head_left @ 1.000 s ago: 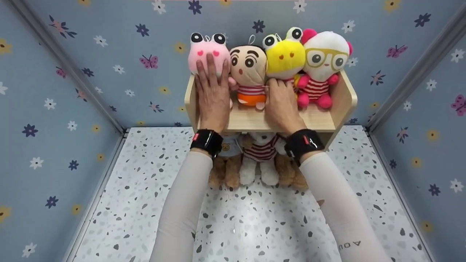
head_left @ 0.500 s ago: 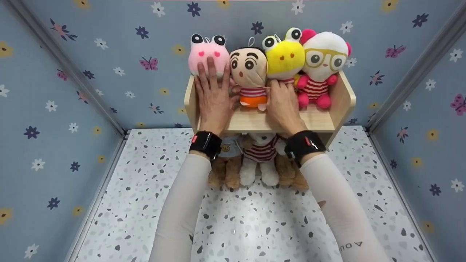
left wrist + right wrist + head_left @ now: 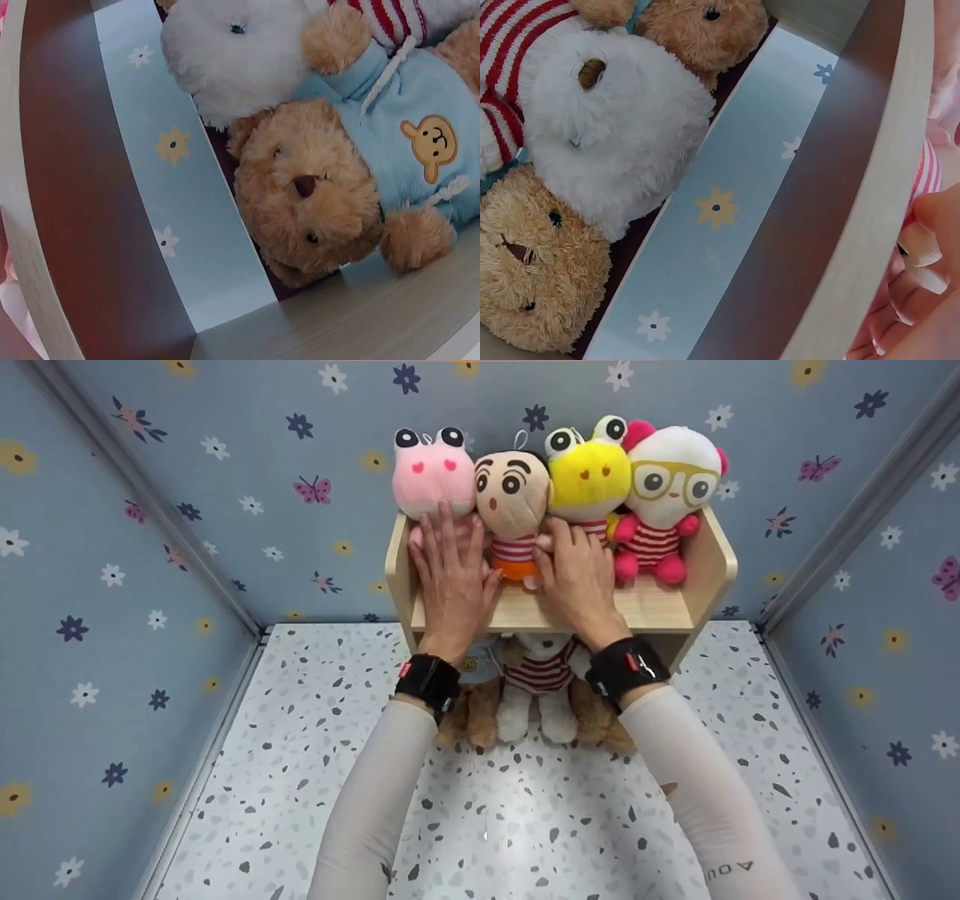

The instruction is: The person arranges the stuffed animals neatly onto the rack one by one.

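Note:
In the head view, my left hand lies with straight fingers over the body of a pink frog plush, its thumb beside a boy doll in a striped shirt and orange shorts. My right hand is in front of a yellow frog plush, bent fingers and thumb about the boy doll's small arm. In the right wrist view, the thumb meets the doll's striped shirt. A white-headed plush with yellow glasses sits at the row's right end.
The plushes sit on the upper shelf of a light wooden rack with side panels. Below are a teddy bear in a blue hoodie, a white fluffy plush and another brown bear. Flowered walls stand around a speckled floor.
My left hand has slid down from the pink frog's face to its body. The boy doll dipped, then rose against its neighbours. My right hand's fingers and thumb have shifted slightly left and spread.

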`<action>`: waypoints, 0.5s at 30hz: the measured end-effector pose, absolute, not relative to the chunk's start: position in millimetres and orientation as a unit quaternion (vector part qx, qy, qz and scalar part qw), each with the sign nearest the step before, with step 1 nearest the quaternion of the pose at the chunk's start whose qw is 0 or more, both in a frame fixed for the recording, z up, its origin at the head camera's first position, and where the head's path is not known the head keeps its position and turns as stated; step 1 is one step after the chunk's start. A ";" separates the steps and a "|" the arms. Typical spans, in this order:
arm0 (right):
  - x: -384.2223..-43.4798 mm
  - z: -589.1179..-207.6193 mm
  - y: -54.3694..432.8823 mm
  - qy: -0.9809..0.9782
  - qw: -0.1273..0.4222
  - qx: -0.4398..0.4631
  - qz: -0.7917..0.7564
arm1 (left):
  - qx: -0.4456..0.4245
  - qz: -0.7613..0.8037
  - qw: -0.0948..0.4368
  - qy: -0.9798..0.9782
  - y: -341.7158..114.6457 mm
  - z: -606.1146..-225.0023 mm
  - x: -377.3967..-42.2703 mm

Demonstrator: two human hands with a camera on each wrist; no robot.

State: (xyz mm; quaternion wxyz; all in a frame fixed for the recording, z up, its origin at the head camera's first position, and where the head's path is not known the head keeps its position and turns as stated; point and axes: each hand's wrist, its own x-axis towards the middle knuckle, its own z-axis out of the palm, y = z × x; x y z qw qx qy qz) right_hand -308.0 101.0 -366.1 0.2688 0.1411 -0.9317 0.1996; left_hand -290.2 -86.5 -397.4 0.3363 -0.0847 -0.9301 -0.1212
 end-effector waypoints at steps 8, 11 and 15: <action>-299.3 -373.7 108.9 -0.906 0.326 0.165 0.213 | -0.104 -0.124 0.359 -0.919 -86.1 -405.8 -281.3; -298.2 -375.8 108.9 -0.898 0.333 0.179 0.225 | -0.129 -0.116 0.378 -0.910 -84.6 -408.4 -281.2; -298.8 -374.4 107.2 -0.899 0.325 0.179 0.233 | -0.169 -0.109 0.385 -0.901 -80.8 -405.8 -283.6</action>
